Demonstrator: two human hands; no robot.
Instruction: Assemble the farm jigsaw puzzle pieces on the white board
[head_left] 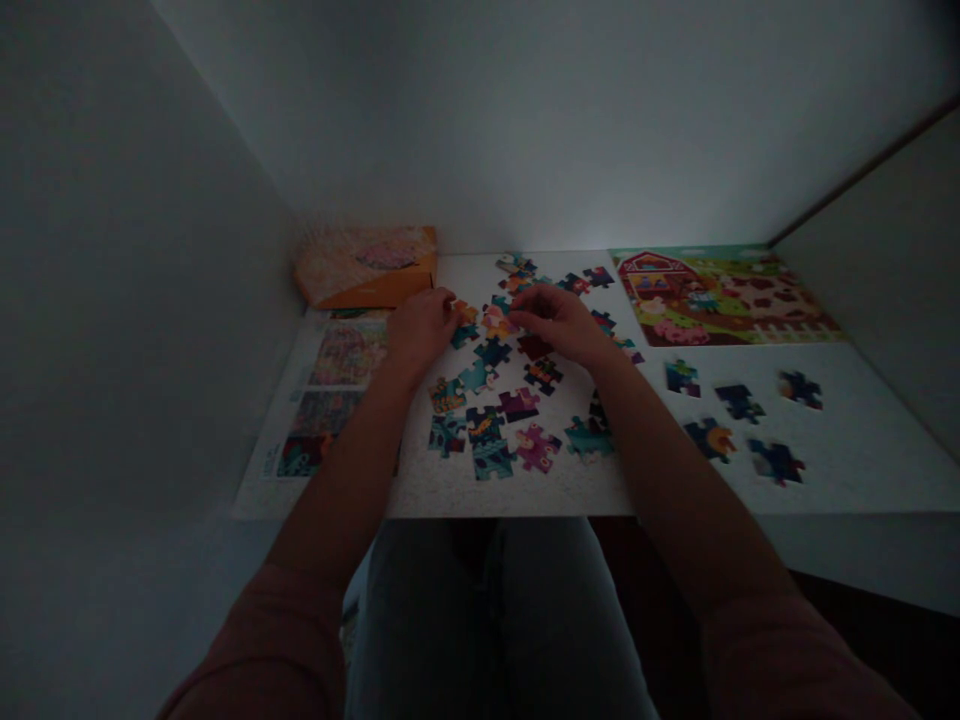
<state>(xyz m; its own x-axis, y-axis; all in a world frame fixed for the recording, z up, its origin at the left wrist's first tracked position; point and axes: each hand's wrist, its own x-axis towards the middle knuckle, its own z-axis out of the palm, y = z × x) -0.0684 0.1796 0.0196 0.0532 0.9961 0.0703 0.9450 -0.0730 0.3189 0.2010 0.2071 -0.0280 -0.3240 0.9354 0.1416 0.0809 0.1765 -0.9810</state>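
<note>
Several loose puzzle pieces (pixel 495 420) lie scattered across the middle of a white table (pixel 862 470) in dim light. My left hand (pixel 421 330) rests at their far left edge, fingers curled round a small orange-and-teal piece (pixel 465 318). My right hand (pixel 559 322) is curled over the pieces in the middle, fingertips pinching down beside a pink-and-yellow piece (pixel 496 322); what it holds, if anything, is hidden. The two hands are a few centimetres apart.
An orange puzzle box (pixel 367 265) stands at the back left. A sheet of printed pictures (pixel 334 395) lies along the left edge. A farm picture (pixel 720 295) lies at the back right, with several dark pieces (pixel 739 402) in front. White walls close both sides.
</note>
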